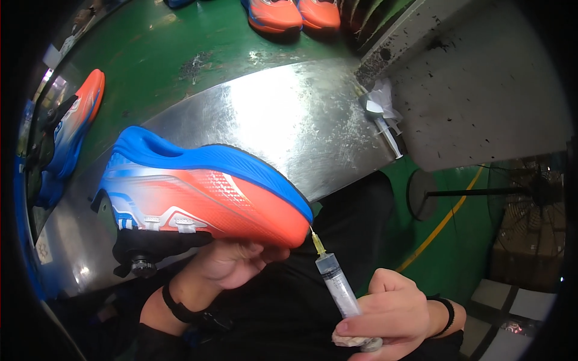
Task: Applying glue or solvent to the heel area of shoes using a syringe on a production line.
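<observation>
Right hand is clamped on a syringe, fingers wrapped about its plunger end, the barrel angled up and to the left toward an orange-and-blue running shoe. That shoe is held in front of a metal tabletop, its blue sole turned upward. Its upper is gripped from below by the left hand, whose fingers are partly hidden. The shoe's long axis is laid from heel at upper left to toe at lower right, so the toe is placed nearest the right hand, while the midsection is borne by the left. The needle is aimed at the toe's sole edge; whether contact is made cannot be told. Beyond the tabletop, 2 more orange shoes are seen. No brand, label or lettering can be read on the held shoe or syringe.
</observation>
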